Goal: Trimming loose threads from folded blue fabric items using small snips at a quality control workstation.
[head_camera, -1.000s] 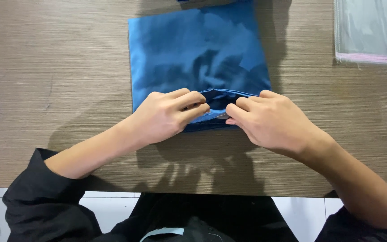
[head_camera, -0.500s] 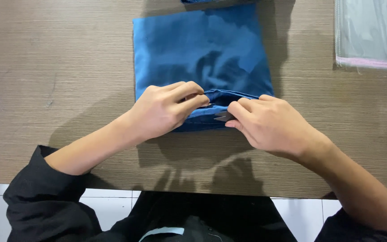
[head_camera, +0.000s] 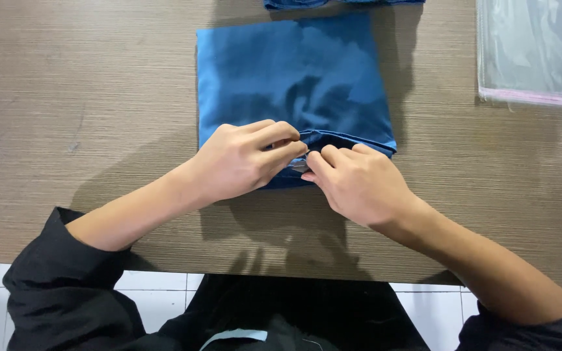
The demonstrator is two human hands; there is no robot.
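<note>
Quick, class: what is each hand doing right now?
Left hand: closed, pinching the blue cloth at its near edge.
Right hand: closed, pinching the same edge.

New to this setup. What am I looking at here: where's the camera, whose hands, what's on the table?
There is no machine: a person works with two bare hands. The single picture comes from a camera on that person's head, looking down. On a brown wooden table lies a folded blue cloth. The left hand and right hand meet at its near edge, fingers pinching the fabric there. A clear plastic bag lies at the upper right, and another blue piece shows at the top edge.
</note>
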